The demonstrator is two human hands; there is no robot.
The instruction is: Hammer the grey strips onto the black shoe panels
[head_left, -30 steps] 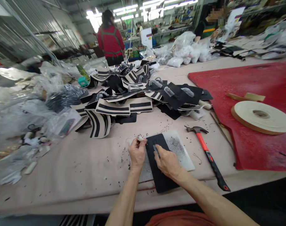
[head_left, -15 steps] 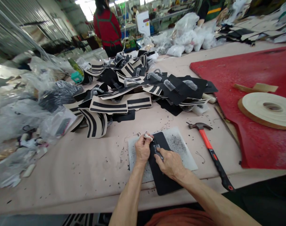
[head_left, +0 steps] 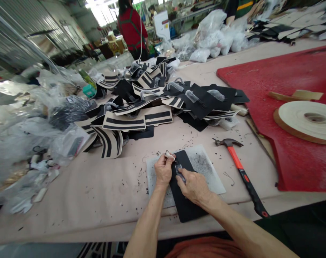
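Note:
A black panel [head_left: 191,211] lies on a pale, speckled board [head_left: 209,168] near the table's front edge. My left hand [head_left: 163,170] is closed at the panel's upper left corner, pinching a small white piece [head_left: 169,155] whose kind I cannot make out. On the panel sits a dark handle wrapped in clear plastic [head_left: 179,171], and the thumb and fingers of my right hand [head_left: 193,184] close on its near end. To the right, apart from both hands, rests a claw hammer [head_left: 239,166] with a red and black handle.
Beyond the board is a heap of black panels and striped cream pieces [head_left: 125,122], several with wrapped handles. Plastic bags [head_left: 68,114] crowd the left side. A red sheet [head_left: 248,79] at right carries a tape roll [head_left: 306,118]. A person in red [head_left: 133,30] stands at the back.
The view has shifted slightly. Both hands keep their grip at nearly the same spot on the panel. The person in red at the back appears farther right.

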